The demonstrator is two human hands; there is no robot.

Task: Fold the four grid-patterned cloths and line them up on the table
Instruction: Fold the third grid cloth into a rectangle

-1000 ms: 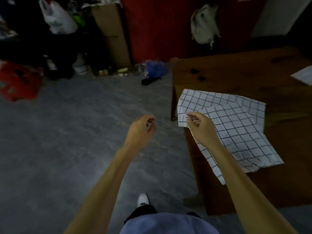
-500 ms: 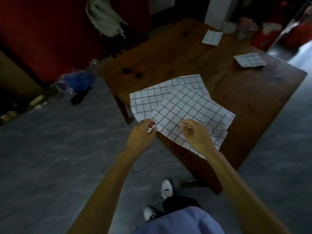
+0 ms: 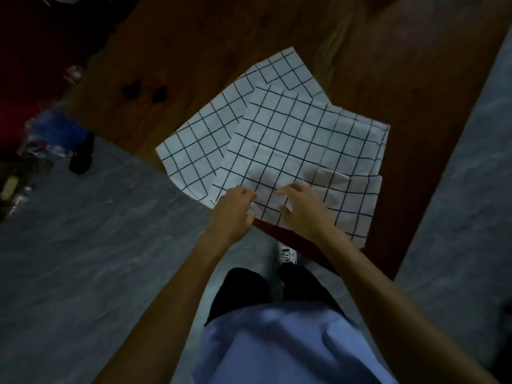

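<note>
Two white cloths with a black grid lie spread and overlapping at the near corner of the brown wooden table point(image 3: 216, 51). The upper cloth point(image 3: 299, 151) covers part of the lower cloth point(image 3: 199, 151) and hangs over the table's edge. My left hand point(image 3: 232, 212) pinches the near edge of the upper cloth at its left corner. A little to the right, my right hand point(image 3: 302, 209) grips the same edge, its fingers curled into the fabric. The other cloths are out of view.
Grey floor point(image 3: 83, 259) surrounds the table's corner. A blue bag point(image 3: 55, 134) and a dark shoe point(image 3: 81, 156) lie on the floor at the left. My legs and a white shoe point(image 3: 286, 253) stand right against the table's edge.
The view has swung down and closer over the table's corner. Both hands have come together on the near edge of the upper cloth and taken hold of it.
</note>
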